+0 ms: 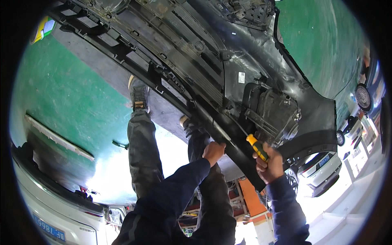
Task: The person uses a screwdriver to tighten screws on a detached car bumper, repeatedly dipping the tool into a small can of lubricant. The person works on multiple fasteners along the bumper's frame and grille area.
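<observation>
A large black plastic car bumper (pixel 261 61) lies in front of me with its ribbed, dusty inner side up. My left hand (pixel 214 152) is closed around its near edge, the fingers partly hidden underneath. In my right hand (pixel 270 164) is a screwdriver (pixel 257 147) with a yellow and black handle. Its thin shaft slants up and left, and the tip reaches the inside of the bumper beside a bracket. Close to the shaft sits a dark, dusty box-like housing (pixel 274 116) fixed to the bumper.
Green floor (pixel 73 85) stretches on both sides. A long pale strip (pixel 59 136) and a small dark tool-like object (pixel 120 145) lie at the left. White cars stand at the lower left (pixel 61 212) and right (pixel 320 171). An orange panel (pixel 252 198) is near my right forearm. My legs are below the bumper.
</observation>
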Motion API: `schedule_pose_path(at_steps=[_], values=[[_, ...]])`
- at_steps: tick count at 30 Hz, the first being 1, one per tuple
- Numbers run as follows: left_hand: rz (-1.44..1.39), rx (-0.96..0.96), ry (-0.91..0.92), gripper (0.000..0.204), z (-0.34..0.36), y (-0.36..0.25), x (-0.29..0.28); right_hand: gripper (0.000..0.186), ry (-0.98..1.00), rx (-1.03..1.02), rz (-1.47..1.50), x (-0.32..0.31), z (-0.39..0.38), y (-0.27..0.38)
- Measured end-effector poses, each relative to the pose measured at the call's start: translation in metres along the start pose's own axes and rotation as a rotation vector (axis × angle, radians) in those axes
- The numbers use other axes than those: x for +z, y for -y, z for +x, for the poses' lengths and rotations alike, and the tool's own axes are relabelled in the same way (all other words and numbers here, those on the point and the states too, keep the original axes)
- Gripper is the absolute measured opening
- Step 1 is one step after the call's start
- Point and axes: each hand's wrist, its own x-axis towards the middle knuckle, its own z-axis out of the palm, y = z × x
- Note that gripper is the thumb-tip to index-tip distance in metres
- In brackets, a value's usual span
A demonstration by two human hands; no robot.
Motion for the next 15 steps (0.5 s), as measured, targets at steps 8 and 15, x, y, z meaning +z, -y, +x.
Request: schedule_pose_path(at_steps=[8, 15], values=[[-0.096, -0.010, -0.017, 0.046, 0.014, -0.019, -0.008, 0.042, 0.026, -0.828, -1.374, -0.004, -0.003, 0.022], [-0.082, -0.061, 0.010, 0.045, -0.005, -0.015, -0.006, 0.038, 0.024, -0.164, -0.293, -0.006, -0.003, 0.013]])
